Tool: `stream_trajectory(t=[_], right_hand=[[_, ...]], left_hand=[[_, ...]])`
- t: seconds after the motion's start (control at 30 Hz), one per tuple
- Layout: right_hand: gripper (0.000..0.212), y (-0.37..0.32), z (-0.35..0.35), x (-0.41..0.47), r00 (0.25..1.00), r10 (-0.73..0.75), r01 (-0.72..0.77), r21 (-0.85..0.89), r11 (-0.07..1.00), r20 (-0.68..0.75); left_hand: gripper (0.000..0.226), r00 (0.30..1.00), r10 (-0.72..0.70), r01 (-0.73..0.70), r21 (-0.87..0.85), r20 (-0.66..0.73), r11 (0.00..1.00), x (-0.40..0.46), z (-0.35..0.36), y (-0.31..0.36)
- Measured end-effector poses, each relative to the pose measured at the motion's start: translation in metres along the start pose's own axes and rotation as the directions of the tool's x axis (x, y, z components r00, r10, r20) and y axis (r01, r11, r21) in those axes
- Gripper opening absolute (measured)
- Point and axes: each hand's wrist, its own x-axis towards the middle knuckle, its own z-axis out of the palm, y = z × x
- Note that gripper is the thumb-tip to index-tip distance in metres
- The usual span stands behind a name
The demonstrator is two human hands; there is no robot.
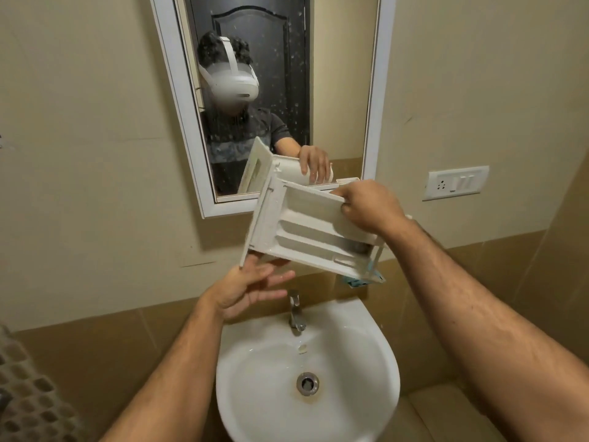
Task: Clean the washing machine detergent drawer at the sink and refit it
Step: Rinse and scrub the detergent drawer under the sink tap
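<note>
The left hand (245, 290) was held opened out, fingertips under the near-left corner of the white detergent drawer (306, 231), which was tilted above the sink (350, 393) and tap (296, 314). Its far-right end was clenched in the right hand (366, 207). No writing could be read.

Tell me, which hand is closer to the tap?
Left. The left hand is just up-left of the tap, under the drawer. The right hand is higher, gripping the drawer's top edge.
</note>
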Motion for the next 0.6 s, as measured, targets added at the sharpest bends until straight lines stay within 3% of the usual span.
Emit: stream_trajectory(t=[0.07, 0.13, 0.2, 0.3, 0.47, 0.6], right_hand=[[0.038, -0.003, -0.008, 0.009, 0.997, -0.020, 0.026, -0.087, 0.996, 0.074], [0.038, -0.007, -0.013, 0.017, 0.986, -0.045, 0.072, -0.167, 0.983, 0.163], [0.037, -0.012, -0.018, 0.024, 0.968, -0.066, 0.121, -0.217, 0.969, 0.243], [0.031, -0.024, -0.020, 0.028, 0.924, -0.112, 0.225, -0.283, 0.933, 0.366], [0.024, -0.052, -0.010, 0.032, 0.860, -0.203, 0.388, -0.343, 0.855, 0.468], [0.030, -0.065, -0.006, 0.031, 0.822, -0.266, 0.488, -0.382, 0.785, 0.503]], left_hand=[[0.091, 0.984, -0.163, 0.161, 0.036, 0.068, 0.986, -0.004, -0.006, -0.015], [0.075, 0.961, -0.276, 0.269, 0.177, 0.016, 0.947, -0.007, -0.006, -0.027], [0.044, 0.950, -0.285, 0.306, 0.211, -0.127, 0.928, -0.006, -0.004, -0.034], [0.037, 0.927, -0.232, 0.248, 0.020, -0.295, 0.968, 0.001, -0.004, -0.036], [0.101, 0.925, -0.249, 0.181, -0.244, -0.286, 0.953, 0.016, 0.002, -0.023], [0.113, 0.917, -0.302, 0.235, -0.262, -0.259, 0.936, 0.014, 0.006, -0.012]])
